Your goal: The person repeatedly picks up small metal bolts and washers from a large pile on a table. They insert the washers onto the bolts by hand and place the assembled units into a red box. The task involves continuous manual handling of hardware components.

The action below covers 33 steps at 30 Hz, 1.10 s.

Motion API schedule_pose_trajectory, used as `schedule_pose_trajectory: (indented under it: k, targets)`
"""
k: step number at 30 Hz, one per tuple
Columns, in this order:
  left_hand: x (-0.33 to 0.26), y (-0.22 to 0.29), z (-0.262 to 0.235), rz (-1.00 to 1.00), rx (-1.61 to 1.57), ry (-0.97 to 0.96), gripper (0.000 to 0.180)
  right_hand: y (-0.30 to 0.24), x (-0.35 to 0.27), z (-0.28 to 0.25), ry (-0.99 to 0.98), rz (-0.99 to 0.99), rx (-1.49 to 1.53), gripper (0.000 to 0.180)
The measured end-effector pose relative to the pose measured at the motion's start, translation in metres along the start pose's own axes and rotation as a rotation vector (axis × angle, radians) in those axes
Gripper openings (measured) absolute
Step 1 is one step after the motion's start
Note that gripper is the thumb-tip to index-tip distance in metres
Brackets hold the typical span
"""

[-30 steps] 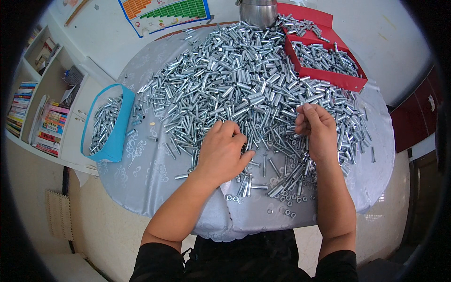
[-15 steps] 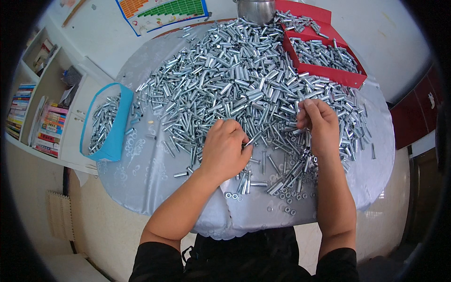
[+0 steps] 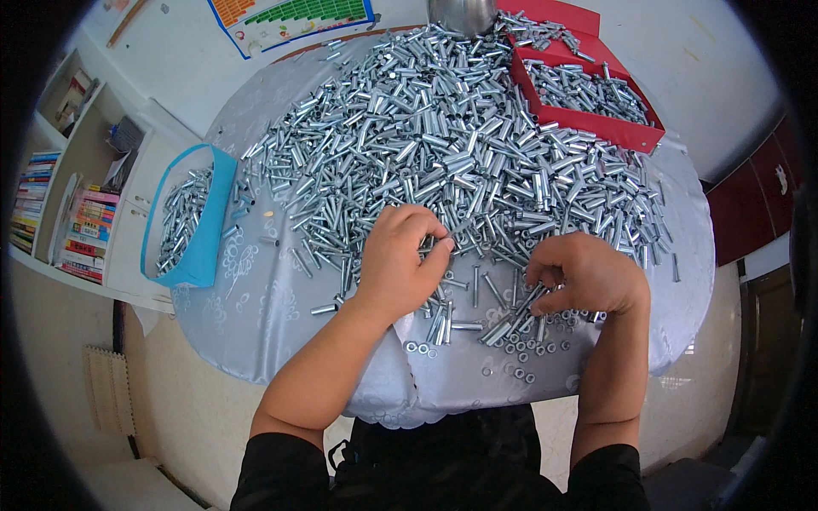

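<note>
A wide heap of silvery bolts and metal sleeves (image 3: 426,136) covers much of the table. My left hand (image 3: 396,264) is closed at the heap's near edge, thumb and forefinger pinching what looks like a slim metal bolt (image 3: 461,227); its other end is hidden by the fingers. On the near right, my right hand (image 3: 592,272) curves palm-down over a cluster of bolts (image 3: 511,325), thumb and fingers apart, nothing visibly gripped. Small hex nuts (image 3: 521,373) and washers lie scattered below it. Several loose bolts (image 3: 475,285) lie between the hands.
A red box (image 3: 596,128) full of bolts stands at the back right, its lid also holding some. Beside it is a metal pot (image 3: 462,15). At the left stands a blue bin (image 3: 209,226) of metal pieces. A silvery cloth (image 3: 281,341) covers the round table.
My right hand has come down and nearer, from above the heap to the bolts and nuts at the near right. My left hand has barely moved and keeps its pinch.
</note>
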<state>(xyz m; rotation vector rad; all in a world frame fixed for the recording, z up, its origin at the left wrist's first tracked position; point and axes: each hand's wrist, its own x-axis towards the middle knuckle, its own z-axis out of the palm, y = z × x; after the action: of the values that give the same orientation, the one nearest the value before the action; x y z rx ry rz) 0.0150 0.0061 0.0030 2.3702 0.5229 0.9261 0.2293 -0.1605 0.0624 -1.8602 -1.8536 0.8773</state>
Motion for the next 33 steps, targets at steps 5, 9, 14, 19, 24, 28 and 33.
schedule_pose_trajectory:
  k: [5,9,14,19,24,28,33]
  targets:
    - [-0.001,-0.004,-0.001,-0.014,-0.055,0.062,0.011,-0.008,0.0,0.005,-0.007,0.067,-0.101,0.034]
    - [0.0,-0.003,-0.002,-0.019,-0.056,0.057,0.011,-0.007,0.005,0.015,0.003,0.044,-0.169,0.028]
    - [-0.001,-0.004,0.0,-0.008,-0.062,0.069,0.011,-0.002,0.013,0.022,0.164,-0.05,-0.193,0.022]
    - [-0.002,0.001,0.0,-0.077,-0.125,0.034,0.011,-0.003,0.022,0.024,0.331,0.03,-0.057,0.025]
    - [-0.003,0.007,-0.001,-0.173,-0.273,0.026,0.01,-0.002,0.015,0.011,0.196,-0.053,-0.149,0.026]
    - [-0.004,0.007,-0.002,-0.142,-0.277,0.008,0.009,-0.004,0.011,0.02,0.132,-0.091,-0.192,0.026]
    - [-0.003,0.007,0.0,-0.095,-0.247,-0.004,0.011,-0.007,0.015,0.024,0.058,-0.06,-0.201,0.023]
